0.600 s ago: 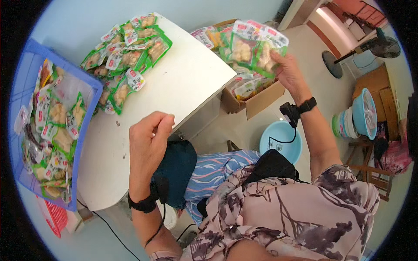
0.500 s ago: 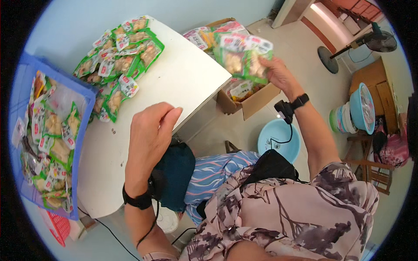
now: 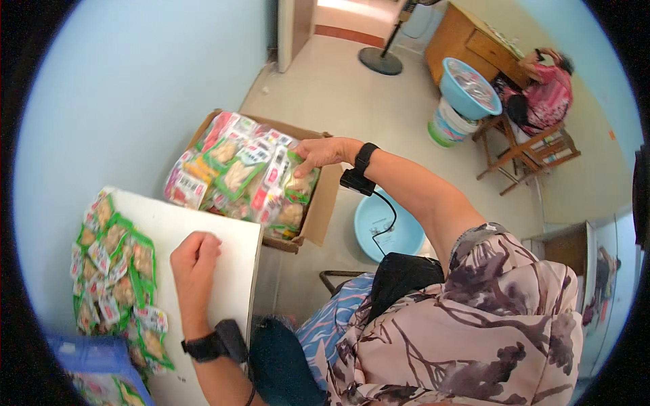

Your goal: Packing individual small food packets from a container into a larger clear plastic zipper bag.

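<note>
My right hand point(image 3: 323, 155) reaches into an open cardboard box point(image 3: 318, 213), its thumb and fingers closed at the edge of a clear, green-edged food packet point(image 3: 298, 186). Several similar packets point(image 3: 235, 174) with pale lumps inside lie heaped in the box around it. Curled over the white table point(image 3: 227, 237), my left hand point(image 3: 195, 260) has its fingers folded in and holds nothing. To its left is a pile of green-edged packets point(image 3: 122, 291) along the wall side of the table.
A blue plastic crate point(image 3: 101, 358) with packets stands at the lower left. Below the box, a light-blue basin point(image 3: 379, 223) is on the floor. Farther off are a fan base point(image 3: 380, 61), a filled basin on a bucket point(image 3: 470, 88), and a person point(image 3: 545, 95) seated at a wooden desk point(image 3: 467, 44).
My right hand has brought the packets it held from the air down onto the heap in the box. The view has turned toward the box and the room behind. My left hand stays curled.
</note>
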A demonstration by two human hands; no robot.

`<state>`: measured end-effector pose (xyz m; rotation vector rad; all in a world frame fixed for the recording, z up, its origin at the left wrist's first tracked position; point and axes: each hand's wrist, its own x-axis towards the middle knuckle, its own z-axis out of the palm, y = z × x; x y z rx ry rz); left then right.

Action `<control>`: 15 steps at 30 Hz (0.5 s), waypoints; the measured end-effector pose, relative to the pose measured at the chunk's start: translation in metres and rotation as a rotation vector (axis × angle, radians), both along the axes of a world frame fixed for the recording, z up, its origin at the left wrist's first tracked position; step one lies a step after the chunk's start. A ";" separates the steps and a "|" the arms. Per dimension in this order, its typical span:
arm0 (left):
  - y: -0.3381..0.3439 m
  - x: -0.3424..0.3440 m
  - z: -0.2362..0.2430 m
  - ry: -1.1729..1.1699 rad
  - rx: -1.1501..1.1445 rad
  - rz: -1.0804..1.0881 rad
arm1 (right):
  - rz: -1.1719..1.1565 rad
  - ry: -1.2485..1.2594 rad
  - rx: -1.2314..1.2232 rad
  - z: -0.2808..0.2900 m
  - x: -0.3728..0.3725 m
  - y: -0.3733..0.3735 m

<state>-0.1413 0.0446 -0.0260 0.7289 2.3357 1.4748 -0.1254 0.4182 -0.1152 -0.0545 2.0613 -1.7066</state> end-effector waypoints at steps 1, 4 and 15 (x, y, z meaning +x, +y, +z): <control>-0.005 0.001 0.003 -0.153 0.046 0.001 | 0.013 0.010 -0.103 -0.005 0.007 0.000; -0.012 -0.004 0.013 -0.306 0.081 -0.027 | 0.111 0.062 0.366 0.001 0.003 0.011; -0.025 -0.004 -0.001 -0.284 0.070 -0.112 | 0.224 0.227 0.967 0.001 0.002 -0.008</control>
